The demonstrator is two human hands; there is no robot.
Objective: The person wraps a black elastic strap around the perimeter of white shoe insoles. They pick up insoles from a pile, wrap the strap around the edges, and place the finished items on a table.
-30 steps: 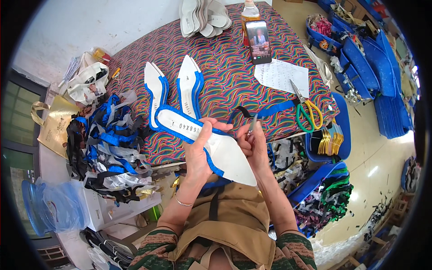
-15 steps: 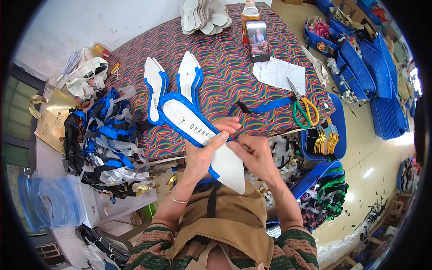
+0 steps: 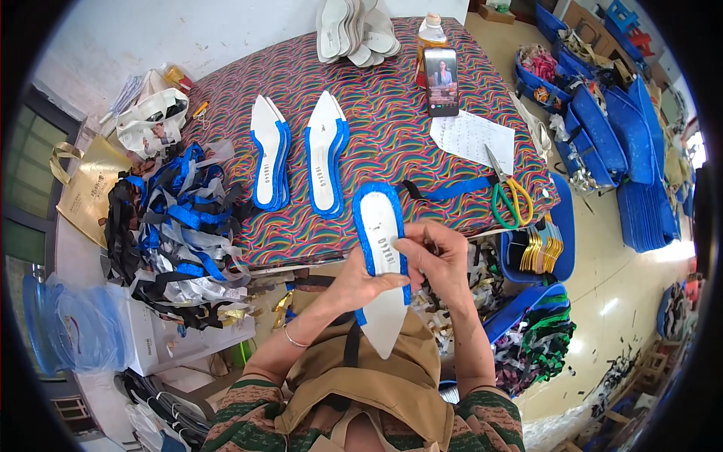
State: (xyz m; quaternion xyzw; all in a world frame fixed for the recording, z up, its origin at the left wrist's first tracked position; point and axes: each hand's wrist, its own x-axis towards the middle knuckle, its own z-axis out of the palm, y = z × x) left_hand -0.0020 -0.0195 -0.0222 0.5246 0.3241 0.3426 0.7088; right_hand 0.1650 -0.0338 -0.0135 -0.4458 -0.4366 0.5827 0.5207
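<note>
The left hand (image 3: 360, 282) and right hand (image 3: 439, 256) pinch an insole (image 3: 375, 215) in their fingers. Scissors (image 3: 509, 191) overlap a paper (image 3: 463, 138) near the phone (image 3: 442, 83); scraps (image 3: 184, 233) heap leftward.

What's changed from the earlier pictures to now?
The insole swung from slanting to nearly vertical in view, its rounded end moving right, clear of the stacked insoles. The right hand came onto its edge. The left hand still holds it; the scissors and phone stayed on the table.
</note>
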